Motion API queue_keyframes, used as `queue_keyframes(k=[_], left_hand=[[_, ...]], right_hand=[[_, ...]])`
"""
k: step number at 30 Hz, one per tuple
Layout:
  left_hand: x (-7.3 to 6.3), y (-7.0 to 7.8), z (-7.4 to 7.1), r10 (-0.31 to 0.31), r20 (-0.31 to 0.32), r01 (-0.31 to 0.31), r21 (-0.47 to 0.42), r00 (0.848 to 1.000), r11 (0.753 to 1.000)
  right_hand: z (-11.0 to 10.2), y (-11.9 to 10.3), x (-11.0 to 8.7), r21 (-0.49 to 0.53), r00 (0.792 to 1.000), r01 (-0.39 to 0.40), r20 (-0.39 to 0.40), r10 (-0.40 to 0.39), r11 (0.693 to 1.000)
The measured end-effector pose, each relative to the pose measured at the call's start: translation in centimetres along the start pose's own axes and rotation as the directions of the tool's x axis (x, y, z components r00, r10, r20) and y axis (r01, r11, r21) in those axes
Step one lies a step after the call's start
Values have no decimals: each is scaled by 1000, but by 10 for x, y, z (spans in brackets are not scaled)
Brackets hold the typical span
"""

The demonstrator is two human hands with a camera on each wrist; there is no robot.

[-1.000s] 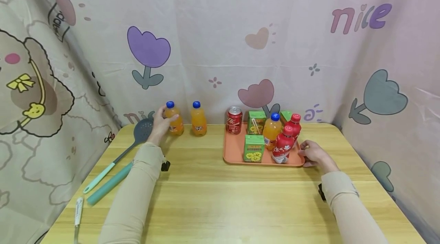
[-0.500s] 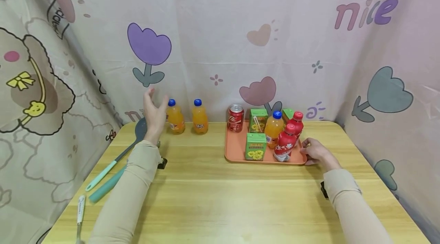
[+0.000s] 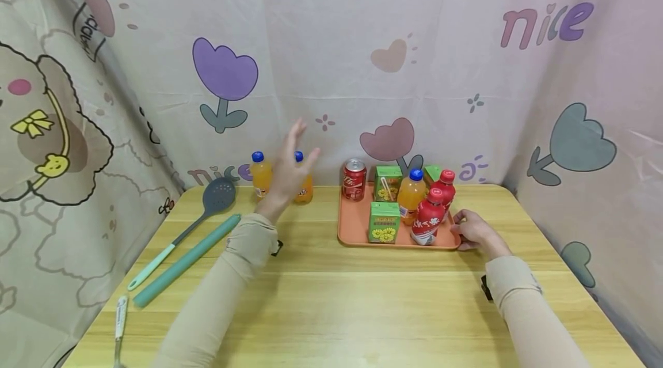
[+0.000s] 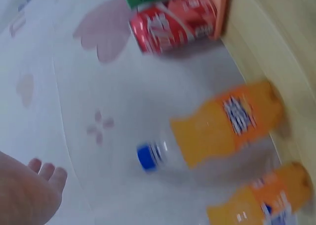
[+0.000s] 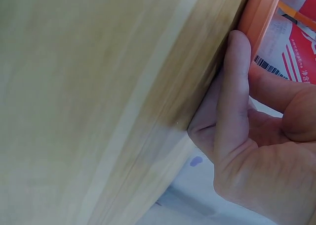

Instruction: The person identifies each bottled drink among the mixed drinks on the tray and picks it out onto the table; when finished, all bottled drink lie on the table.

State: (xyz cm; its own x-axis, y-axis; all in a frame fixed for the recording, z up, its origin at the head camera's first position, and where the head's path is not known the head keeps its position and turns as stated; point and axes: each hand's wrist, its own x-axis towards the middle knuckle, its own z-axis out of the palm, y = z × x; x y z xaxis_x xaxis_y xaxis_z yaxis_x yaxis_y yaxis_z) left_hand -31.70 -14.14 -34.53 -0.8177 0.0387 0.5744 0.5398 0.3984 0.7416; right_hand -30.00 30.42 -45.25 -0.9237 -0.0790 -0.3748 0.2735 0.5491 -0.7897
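Observation:
My left hand (image 3: 289, 178) is raised in the air with its fingers spread, holding nothing. In the head view it partly covers two orange soda bottles with blue caps, the left bottle (image 3: 260, 173) and the right bottle (image 3: 306, 189). The left wrist view shows the hand (image 4: 32, 193) apart from the nearer soda bottle (image 4: 222, 126). My right hand (image 3: 473, 230) pinches the right rim of an orange tray (image 3: 354, 230). In the right wrist view, its thumb lies inside the tray rim (image 5: 259, 22) and its fingers outside.
The tray carries a red can (image 3: 354, 181), green drink cartons (image 3: 384, 224), an orange soda bottle (image 3: 411, 195) and red bottles (image 3: 427, 218). At the left lie a slotted turner (image 3: 219, 195), a green stick (image 3: 186, 261) and a white-handled utensil (image 3: 120, 319). A curtain (image 3: 331, 68) hangs behind.
My left hand has let go of the left soda bottle, drawn back beside it, then swung right in front of both bottles. The right hand keeps its hold on the tray.

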Motion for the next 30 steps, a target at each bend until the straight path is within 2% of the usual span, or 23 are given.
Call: queue_keyframes(k=[5, 8, 10, 13, 15, 18, 23, 30], left_hand=[[1, 5, 37, 21, 143, -27, 43, 989, 999], [2, 9, 57, 7, 235, -15, 33, 972, 999], [2, 13, 70, -11, 316, 3, 26, 949, 1000], [3, 20, 88, -24, 435, 14, 28, 900, 1000], [3, 25, 99, -29, 491, 7, 46, 871, 999], [3, 32, 117, -53, 542, 13, 78, 839, 997], [3, 36, 139, -124, 587, 69, 116, 800, 991], [3, 34, 157, -229, 599, 173, 150, 768, 973]], right_hand=[[0, 0, -1, -9, 1000, 0, -6, 0, 1000], [1, -1, -2, -12, 1000, -1, -9, 1, 1000], [1, -2, -2, -15, 1000, -1, -13, 1, 1000], [1, -2, -2, -19, 1000, -1, -19, 1, 1000], [1, -2, -1, -20, 1000, 1, -20, -2, 1000], [1, 0, -1, -13, 1000, 5, -18, -5, 1000], [2, 0, 0, -8, 1000, 7, -21, -7, 1000], [2, 0, 0, -12, 1000, 6, -27, -7, 1000]])
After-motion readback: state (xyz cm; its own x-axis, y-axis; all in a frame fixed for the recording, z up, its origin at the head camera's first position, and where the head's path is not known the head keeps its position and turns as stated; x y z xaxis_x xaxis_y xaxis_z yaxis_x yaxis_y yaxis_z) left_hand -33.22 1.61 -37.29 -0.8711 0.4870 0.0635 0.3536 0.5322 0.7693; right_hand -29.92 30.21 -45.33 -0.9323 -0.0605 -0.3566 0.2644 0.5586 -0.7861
